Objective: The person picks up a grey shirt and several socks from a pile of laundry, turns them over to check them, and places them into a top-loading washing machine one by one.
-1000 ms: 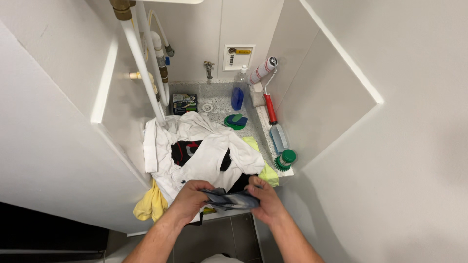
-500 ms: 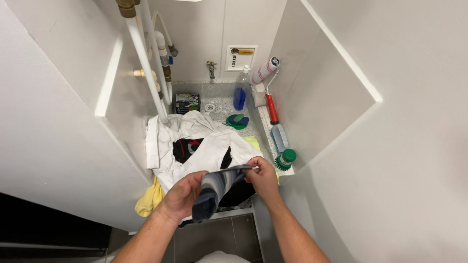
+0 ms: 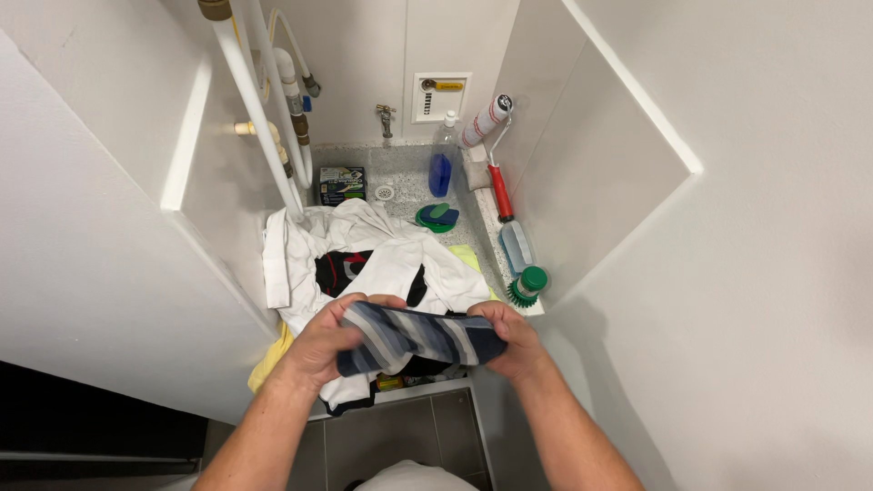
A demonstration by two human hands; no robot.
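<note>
Hands (image 3: 418, 341) stretching striped sock (image 3: 420, 335), small box (image 3: 343, 184) behind

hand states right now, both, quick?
Left hand: closed, gripping one end of the striped sock.
Right hand: closed, gripping the sock's other end.

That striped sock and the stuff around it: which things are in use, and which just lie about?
In use: sock, left hand, right hand, each with a grip on one end.

Lying about: white shirt, yellow cloth, bottle, green brush, roller, box.
</note>
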